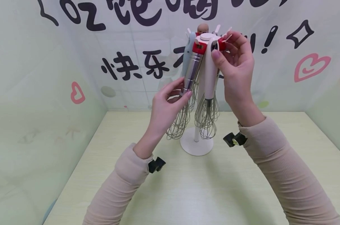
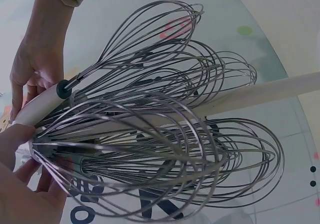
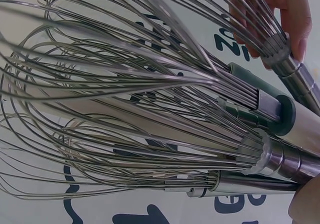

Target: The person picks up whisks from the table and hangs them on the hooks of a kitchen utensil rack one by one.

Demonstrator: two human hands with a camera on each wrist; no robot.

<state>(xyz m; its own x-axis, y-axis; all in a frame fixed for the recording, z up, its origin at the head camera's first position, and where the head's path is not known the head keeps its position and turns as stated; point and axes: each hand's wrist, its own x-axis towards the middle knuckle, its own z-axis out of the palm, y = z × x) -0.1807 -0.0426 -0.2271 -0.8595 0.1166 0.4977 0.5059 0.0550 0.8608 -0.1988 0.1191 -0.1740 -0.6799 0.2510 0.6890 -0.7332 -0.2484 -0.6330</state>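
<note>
A white stand (image 1: 196, 146) with a red-hooked carousel top (image 1: 199, 47) carries several hanging whisks. My left hand (image 1: 183, 91) pinches the lower end of a steel-handled whisk (image 1: 193, 66), just above its wires. My right hand (image 1: 222, 50) is up at the carousel: its thumb presses the top of a white-handled whisk (image 1: 209, 82) and its fingers curl behind the hook. The left wrist view shows the wire heads (image 2: 160, 129) close up, with the white handle (image 2: 41, 106) and the right hand (image 2: 30, 66). In the right wrist view the left hand (image 3: 287, 14) grips the steel handle (image 3: 300, 79).
The stand sits on a pale wooden table (image 1: 220, 187), near its back. Pale walls with black lettering and pink hearts (image 1: 310, 67) close in behind and on both sides. A pale blue handle (image 1: 187, 53) hangs at the carousel's left, and the stand's pole (image 2: 260, 91) runs between the whisks.
</note>
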